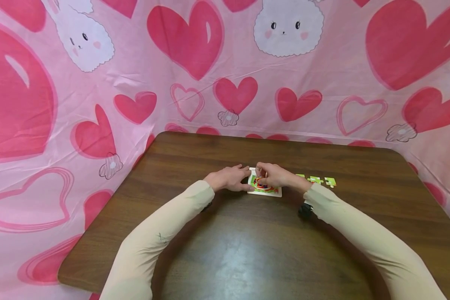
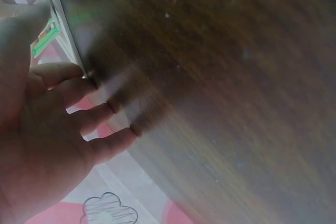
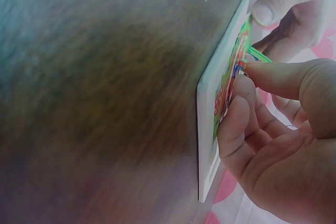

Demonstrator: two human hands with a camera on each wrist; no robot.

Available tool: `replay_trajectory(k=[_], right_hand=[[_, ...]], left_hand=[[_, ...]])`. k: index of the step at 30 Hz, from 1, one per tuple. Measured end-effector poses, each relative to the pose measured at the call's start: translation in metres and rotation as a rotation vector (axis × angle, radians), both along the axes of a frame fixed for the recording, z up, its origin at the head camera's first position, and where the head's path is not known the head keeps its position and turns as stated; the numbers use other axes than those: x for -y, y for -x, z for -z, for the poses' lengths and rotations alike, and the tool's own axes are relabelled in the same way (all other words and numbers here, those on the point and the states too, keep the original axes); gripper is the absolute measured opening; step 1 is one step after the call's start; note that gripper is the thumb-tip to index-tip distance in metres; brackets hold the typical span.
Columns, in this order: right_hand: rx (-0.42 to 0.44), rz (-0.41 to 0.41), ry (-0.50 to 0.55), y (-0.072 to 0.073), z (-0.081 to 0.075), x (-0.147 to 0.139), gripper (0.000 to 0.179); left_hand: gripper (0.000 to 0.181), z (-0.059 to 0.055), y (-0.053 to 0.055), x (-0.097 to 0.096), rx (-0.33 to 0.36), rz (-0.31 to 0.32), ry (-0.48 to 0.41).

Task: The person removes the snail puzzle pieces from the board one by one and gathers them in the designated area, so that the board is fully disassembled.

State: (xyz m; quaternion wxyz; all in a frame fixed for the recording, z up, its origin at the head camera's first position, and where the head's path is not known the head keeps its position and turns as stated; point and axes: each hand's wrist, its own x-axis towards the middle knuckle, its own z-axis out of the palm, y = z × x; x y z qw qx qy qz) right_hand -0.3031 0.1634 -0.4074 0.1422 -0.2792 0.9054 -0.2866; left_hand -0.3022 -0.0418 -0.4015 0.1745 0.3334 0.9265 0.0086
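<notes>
A small jigsaw puzzle in a white-rimmed tray [image 1: 266, 194] lies on the wooden table, its picture colourful with green and red. My left hand [image 1: 230, 178] rests at the tray's left side; its thumb touches the near left rim and the other fingers reach onto the table, as the left wrist view shows. Over the picture, my right hand [image 1: 277, 175] pinches a green-edged puzzle piece [image 3: 258, 54] between thumb and index finger. That piece stands tilted up from the tray in the right wrist view. My fingers hide part of the picture.
Several loose green and white puzzle pieces [image 1: 330, 181] lie on the table [image 1: 225, 241] to the right, partly behind my right wrist. A pink cloth [image 1: 247, 62] with hearts hangs behind the table and along its sides.
</notes>
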Motion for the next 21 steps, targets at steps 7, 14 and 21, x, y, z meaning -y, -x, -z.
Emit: replay_trajectory(k=[7,14,21], right_hand=[[0.006,0.001,-0.004,0.0,0.0,0.0,0.019],[0.012,0.012,0.015,0.001,0.002,-0.003,0.02],[0.092,0.038,0.086,-0.002,-0.002,-0.011,0.019]], left_hand=[[0.075,0.0,0.0,-0.001,-0.005,0.0,0.0],[0.071,0.001,0.0,-0.001,-0.013,0.001,0.0],[0.075,0.002,0.001,-0.002,-0.02,-0.009,0.013]])
